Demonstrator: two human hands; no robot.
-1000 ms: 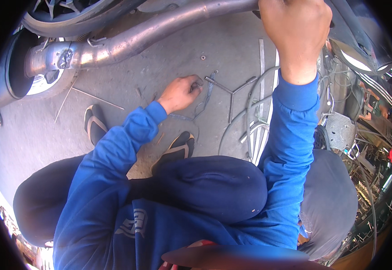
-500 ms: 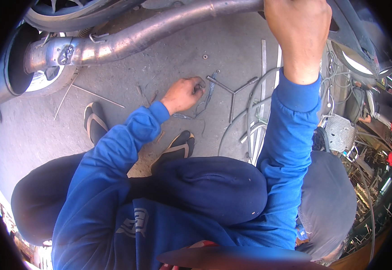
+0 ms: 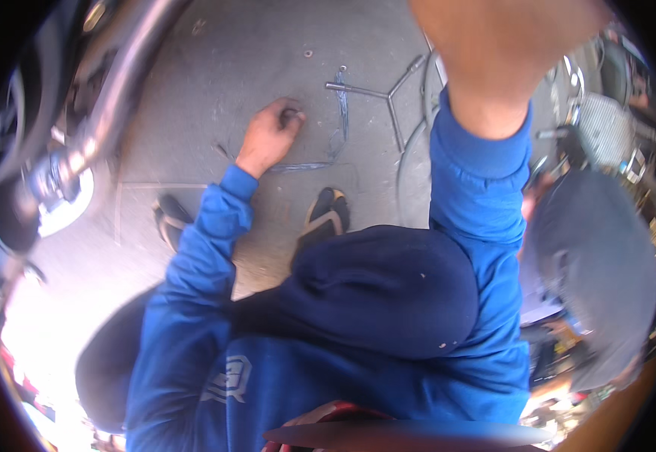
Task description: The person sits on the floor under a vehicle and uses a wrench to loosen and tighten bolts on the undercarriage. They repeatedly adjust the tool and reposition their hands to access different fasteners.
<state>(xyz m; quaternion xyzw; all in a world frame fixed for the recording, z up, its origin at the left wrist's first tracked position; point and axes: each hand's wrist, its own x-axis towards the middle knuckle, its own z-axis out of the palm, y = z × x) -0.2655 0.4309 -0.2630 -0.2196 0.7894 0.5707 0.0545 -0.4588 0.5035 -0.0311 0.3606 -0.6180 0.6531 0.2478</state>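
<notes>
My left hand (image 3: 271,135) hovers over the concrete floor with its fingers curled closed. Whatever they may hold is too small and dark to make out. At the top edge, my right hand (image 3: 505,45) is blurred and its fingers are cut off from sight. A Y-shaped socket wrench (image 3: 388,96) lies on the floor between the two hands. Close to my left hand lie a thin blue strip (image 3: 342,105) and a small round washer or nut (image 3: 308,53). An exhaust pipe (image 3: 121,87) runs along the left side, apart from my left hand.
A wheel (image 3: 15,128) stands at the far left. Thin rods (image 3: 166,185) lie on the floor nearby. To the right, a person in dark trousers (image 3: 599,264) is close beside my arm, near a perforated metal plate (image 3: 605,128). A hose (image 3: 403,181) curves beside the wrench.
The view has swung, so the exhaust pipe now slants down the left side. My left hand remains curled near the blue strip; my right hand is more blurred at the top edge.
</notes>
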